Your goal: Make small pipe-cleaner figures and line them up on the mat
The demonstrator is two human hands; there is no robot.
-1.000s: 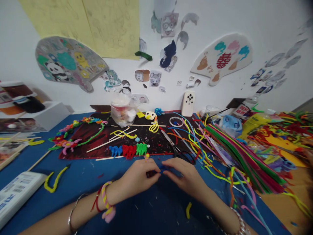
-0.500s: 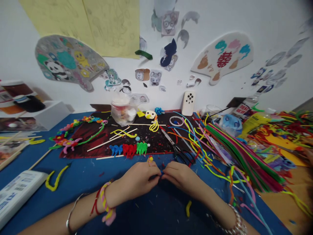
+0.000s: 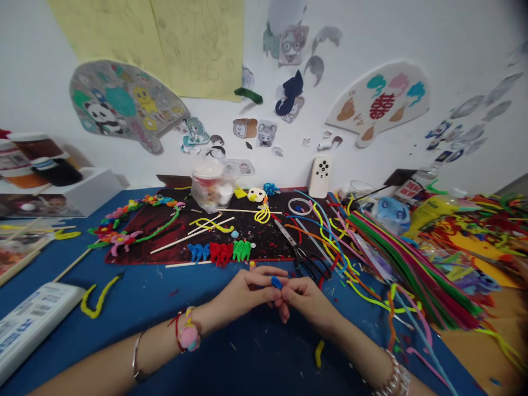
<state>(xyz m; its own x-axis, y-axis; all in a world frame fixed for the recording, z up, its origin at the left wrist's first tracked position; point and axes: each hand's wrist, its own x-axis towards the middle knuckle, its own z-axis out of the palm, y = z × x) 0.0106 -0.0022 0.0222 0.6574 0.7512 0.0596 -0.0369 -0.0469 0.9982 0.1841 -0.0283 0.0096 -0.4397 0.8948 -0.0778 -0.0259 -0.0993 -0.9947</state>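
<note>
The right hand is pinching a blue chenille piece, slanting down toward its thumb; the left hand is touching alongside, its grip unclear to me.

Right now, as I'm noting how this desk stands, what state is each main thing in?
Blue piece, held between the left hand and right hand, at the fingertips
Scissors, lying flat, blades apparently together
Phone-like device, standing upright
Yellow strip beside the white box, bent into a U
Fuzzy trio (blue, red, green), lined up in a row
</note>
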